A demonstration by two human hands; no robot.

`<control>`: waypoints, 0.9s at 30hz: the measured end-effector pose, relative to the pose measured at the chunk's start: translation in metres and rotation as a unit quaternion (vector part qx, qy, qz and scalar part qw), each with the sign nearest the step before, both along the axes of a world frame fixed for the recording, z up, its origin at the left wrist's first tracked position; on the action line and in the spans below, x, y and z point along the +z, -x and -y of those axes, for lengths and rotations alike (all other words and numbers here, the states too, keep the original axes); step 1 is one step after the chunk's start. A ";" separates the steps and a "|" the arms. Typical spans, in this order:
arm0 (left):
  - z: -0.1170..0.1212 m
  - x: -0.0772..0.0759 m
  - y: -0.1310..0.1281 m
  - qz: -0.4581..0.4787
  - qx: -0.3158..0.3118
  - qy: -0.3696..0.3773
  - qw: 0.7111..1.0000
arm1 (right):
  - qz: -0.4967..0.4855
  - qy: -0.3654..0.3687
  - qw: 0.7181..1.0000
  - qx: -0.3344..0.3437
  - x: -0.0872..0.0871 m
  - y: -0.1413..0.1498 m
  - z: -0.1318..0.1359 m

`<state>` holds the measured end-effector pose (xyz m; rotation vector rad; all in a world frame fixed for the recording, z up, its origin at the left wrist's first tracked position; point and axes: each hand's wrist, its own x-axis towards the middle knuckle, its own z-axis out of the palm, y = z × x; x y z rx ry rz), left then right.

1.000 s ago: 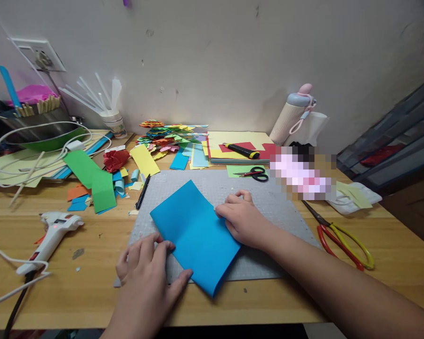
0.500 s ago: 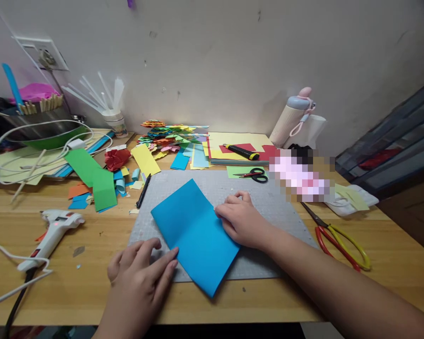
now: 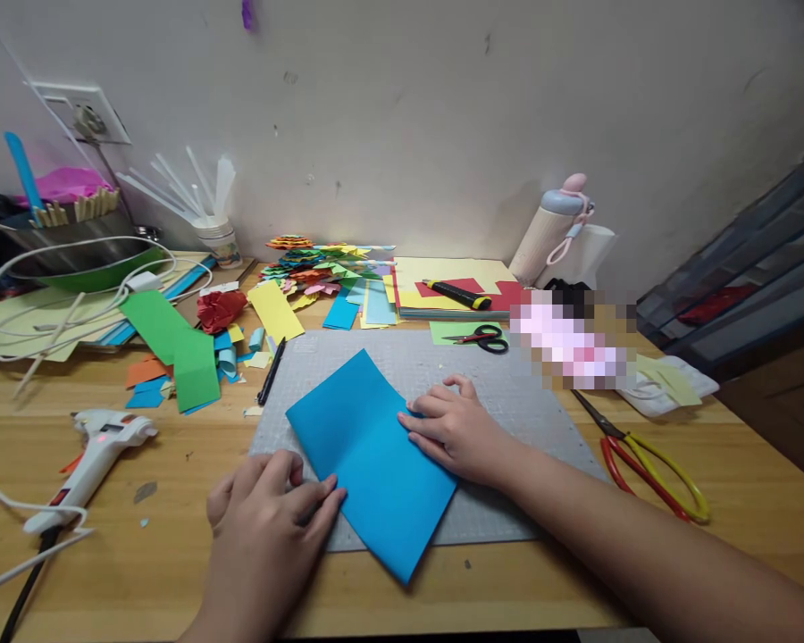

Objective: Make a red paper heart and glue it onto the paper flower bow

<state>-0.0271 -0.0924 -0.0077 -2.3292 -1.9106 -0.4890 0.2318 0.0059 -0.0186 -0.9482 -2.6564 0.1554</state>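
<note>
A sheet of blue paper point(image 3: 375, 455) lies slanted on the grey cutting mat point(image 3: 509, 509), with a soft bend across its middle and its lowest corner reaching past the mat's front edge. At its left edge, my left hand point(image 3: 268, 513) holds the paper with thumb and index finger, the other fingers curled. My right hand point(image 3: 459, 429) grips the opposite edge, its fingertips resting on the paper; its thumb is partly hidden. Beyond the paper, small black-handled scissors point(image 3: 486, 338) lie at the mat's far edge, and a black pen point(image 3: 272, 371) lies at its left edge.
A glue gun point(image 3: 94, 464) with its cable lies left. Green paper strips point(image 3: 174, 348) and a red crumpled paper point(image 3: 221, 310) are behind it. A utility knife point(image 3: 456, 293) tops a paper stack. Large red-and-yellow-handled scissors point(image 3: 649, 464) lie right, near a bottle point(image 3: 549, 232).
My right hand's fingers have slid slightly inward over the paper's right edge. My left fingertips sit a little further onto the left edge. The view has tilted slightly up.
</note>
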 end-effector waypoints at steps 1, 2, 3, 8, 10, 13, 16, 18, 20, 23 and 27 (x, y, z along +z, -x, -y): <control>0.000 -0.001 -0.002 -0.002 -0.001 -0.006 1.000 | -0.003 -0.001 1.000 0.000 -0.001 0.000 0.000; 0.001 -0.002 -0.002 -0.007 -0.005 -0.012 1.000 | -0.006 -0.001 1.000 -0.001 -0.001 0.000 0.000; 0.003 -0.004 -0.002 -0.017 -0.011 -0.018 1.000 | -0.009 -0.001 1.000 -0.002 -0.002 0.000 0.000; 0.005 -0.012 0.018 -0.072 -0.062 -0.066 0.993 | -0.010 -0.007 1.000 0.000 -0.003 0.000 -0.001; 0.002 -0.011 0.026 -0.088 -0.098 -0.072 0.989 | -0.008 -0.008 1.000 0.007 -0.003 0.000 -0.002; -0.002 -0.006 0.033 -0.120 -0.152 -0.093 0.977 | -0.002 -0.008 1.000 0.010 -0.002 0.000 -0.003; -0.004 -0.003 0.036 -0.143 -0.212 -0.096 0.962 | 0.004 -0.003 1.000 0.009 -0.002 0.000 -0.004; -0.005 -0.001 0.038 -0.146 -0.224 -0.076 0.961 | 0.004 0.000 1.000 0.008 -0.003 0.000 -0.004; -0.005 0.000 0.040 -0.136 -0.205 -0.045 0.968 | 0.003 0.000 1.000 0.008 -0.004 0.000 -0.004; -0.008 0.004 0.039 -0.100 -0.157 0.012 0.982 | 0.003 -0.004 1.000 0.006 -0.004 -0.001 -0.004; -0.011 0.007 0.031 -0.053 -0.094 0.078 0.991 | 0.006 -0.010 1.000 0.000 -0.004 -0.001 -0.003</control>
